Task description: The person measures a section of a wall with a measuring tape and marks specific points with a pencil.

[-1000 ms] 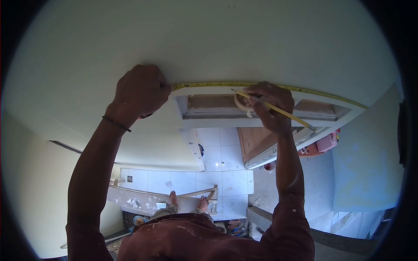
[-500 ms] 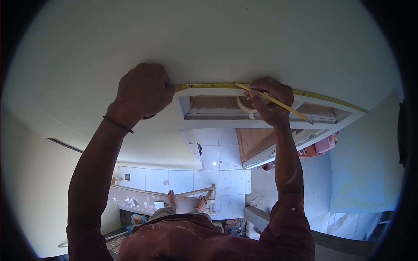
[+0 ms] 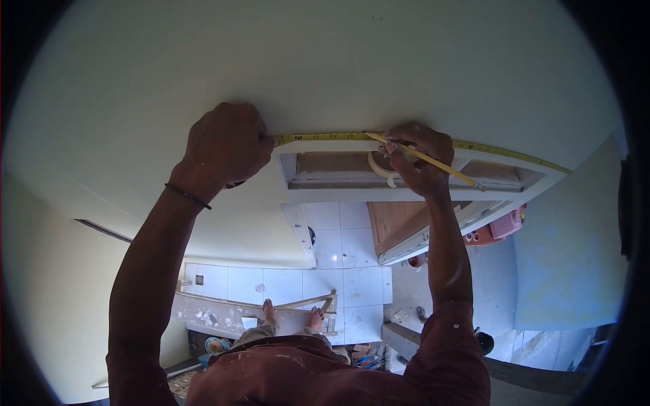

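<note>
A yellow tape measure lies stretched along the wall, just above the white frame of an opening over a doorway. My left hand is closed at the tape's left stretch; a dark bit shows under the palm, and most of what it grips is hidden. Between the fingers of my right hand is a yellow pencil, slanting down to the right. Its point touches or nearly touches the tape's upper edge, while the curled fingers rest against the blade. A cream ring-shaped roll sits in the opening beside my right hand.
My bare feet stand on a raised plank above white floor tiles. A wooden door stands open below the frame. Pink and orange containers are to the right. A dark round shape shows beside my right sleeve.
My left hand has shifted very slightly right and down in view. The pencil and right hand are almost still. A dark round shape has appeared below, beside my right sleeve.
</note>
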Motion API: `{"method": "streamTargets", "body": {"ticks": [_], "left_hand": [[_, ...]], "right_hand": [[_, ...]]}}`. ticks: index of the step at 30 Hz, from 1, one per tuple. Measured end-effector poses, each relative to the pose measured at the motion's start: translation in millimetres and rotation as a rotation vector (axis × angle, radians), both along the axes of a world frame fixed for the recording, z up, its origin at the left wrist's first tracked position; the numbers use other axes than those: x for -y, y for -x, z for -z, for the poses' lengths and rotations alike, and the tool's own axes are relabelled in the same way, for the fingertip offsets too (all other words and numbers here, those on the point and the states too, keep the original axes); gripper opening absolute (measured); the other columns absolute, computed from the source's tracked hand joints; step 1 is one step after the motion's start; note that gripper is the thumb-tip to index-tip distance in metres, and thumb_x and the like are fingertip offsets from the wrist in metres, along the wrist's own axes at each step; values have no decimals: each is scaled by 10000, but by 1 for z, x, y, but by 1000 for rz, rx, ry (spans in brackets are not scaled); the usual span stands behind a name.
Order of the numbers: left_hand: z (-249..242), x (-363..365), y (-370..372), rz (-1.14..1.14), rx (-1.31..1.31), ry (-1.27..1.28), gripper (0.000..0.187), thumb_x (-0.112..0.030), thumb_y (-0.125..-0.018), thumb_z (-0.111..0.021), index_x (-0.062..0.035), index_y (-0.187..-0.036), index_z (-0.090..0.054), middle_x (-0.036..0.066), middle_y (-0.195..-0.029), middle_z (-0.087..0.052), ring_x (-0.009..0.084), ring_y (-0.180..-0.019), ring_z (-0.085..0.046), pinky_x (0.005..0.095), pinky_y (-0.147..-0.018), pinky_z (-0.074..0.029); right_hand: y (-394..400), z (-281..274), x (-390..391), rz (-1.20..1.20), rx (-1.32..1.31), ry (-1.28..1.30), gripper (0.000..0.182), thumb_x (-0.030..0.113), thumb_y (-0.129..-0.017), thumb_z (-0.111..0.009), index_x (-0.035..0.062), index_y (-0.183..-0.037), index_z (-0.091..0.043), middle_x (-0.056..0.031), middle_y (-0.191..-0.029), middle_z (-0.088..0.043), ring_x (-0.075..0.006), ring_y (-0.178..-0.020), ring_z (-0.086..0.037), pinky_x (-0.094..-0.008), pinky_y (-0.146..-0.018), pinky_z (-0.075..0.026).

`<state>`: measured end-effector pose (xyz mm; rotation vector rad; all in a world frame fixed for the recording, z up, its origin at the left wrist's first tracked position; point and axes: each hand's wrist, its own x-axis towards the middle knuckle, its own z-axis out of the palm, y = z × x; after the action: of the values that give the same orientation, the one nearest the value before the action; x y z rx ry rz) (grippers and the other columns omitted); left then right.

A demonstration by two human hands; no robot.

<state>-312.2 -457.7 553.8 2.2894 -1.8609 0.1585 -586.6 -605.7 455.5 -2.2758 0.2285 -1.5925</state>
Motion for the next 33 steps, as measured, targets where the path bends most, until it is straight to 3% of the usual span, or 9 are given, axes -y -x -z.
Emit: {"method": "streamTargets", "body": {"ticks": [4,10,13,14,16,20,22,28,33], "left_hand": [[2,1,-2,12,15,16,319,-255,-917,-701,-76,-664,-775,54,-499,-629,214,-471,-636,366,-637,-582],[3,-4,-3,47,-46,-3,329,-279,-923,-717,-66,-680,-779,77,-508,-634,219,-453,-625,364,-590,-562],[16,-23,-7,157,-178,-58,349,-311,-928,-734,-49,-703,-781,91,-515,-638,207,-447,-620,346,-546,-536],[11,-33,1,103,-262,-263,289,-297,-919,-710,-62,-781,-808,81,-569,-683,227,-491,-675,361,-643,-600],[42,-56,2,158,-433,-374,344,-360,-884,-771,-39,-765,-803,119,-570,-674,197,-465,-621,337,-539,-530],[135,-98,13,325,-525,-671,397,-453,-903,-717,-76,-883,-839,185,-707,-733,351,-675,-728,418,-718,-584],[181,-122,17,316,-632,-720,404,-456,-898,-735,-65,-884,-837,171,-703,-737,307,-649,-719,402,-693,-570],[245,-172,26,390,-826,-850,498,-539,-963,-704,-62,-911,-836,105,-663,-719,158,-552,-564,334,-573,-480],[269,-210,28,438,-807,-768,470,-541,-946,-729,-84,-921,-838,76,-696,-740,135,-624,-659,314,-638,-528]], "right_hand": [[0,1,-1,36,-14,-2,106,56,-858,-778,6,-948,-755,-129,-843,-772,-176,-715,-767,-284,-665,-628],[24,8,-36,10,486,-384,196,129,-1016,-648,-33,-1102,-719,-144,-840,-765,-210,-658,-745,-282,-660,-629],[51,52,-77,500,955,-633,346,246,-1093,-560,-41,-1275,-625,-182,-991,-760,-249,-814,-758,-306,-764,-637],[59,76,-89,738,1038,-779,398,288,-1108,-539,-42,-1324,-588,-204,-1080,-753,-272,-923,-767,-327,-830,-637],[74,133,-108,532,1156,-1023,562,448,-1103,-518,-46,-1370,-543,-266,-1323,-652,-359,-1206,-687,-450,-989,-596],[110,139,-147,153,1394,-1320,786,630,-1066,-455,-62,-1439,-484,-290,-1486,-511,-434,-1404,-524,-587,-1163,-441],[139,139,-156,107,1425,-1286,885,707,-1037,-440,-68,-1462,-485,-289,-1525,-471,-432,-1457,-463,-603,-1203,-392],[214,142,-151,232,1264,-1357,570,452,-1087,-546,-25,-1398,-532,-208,-1386,-611,-369,-1297,-603,-529,-1098,-495],[242,116,-153,203,1371,-1229,415,365,-1101,-522,23,-1329,-579,-182,-1319,-632,-301,-1157,-642,-457,-1013,-526]]}}
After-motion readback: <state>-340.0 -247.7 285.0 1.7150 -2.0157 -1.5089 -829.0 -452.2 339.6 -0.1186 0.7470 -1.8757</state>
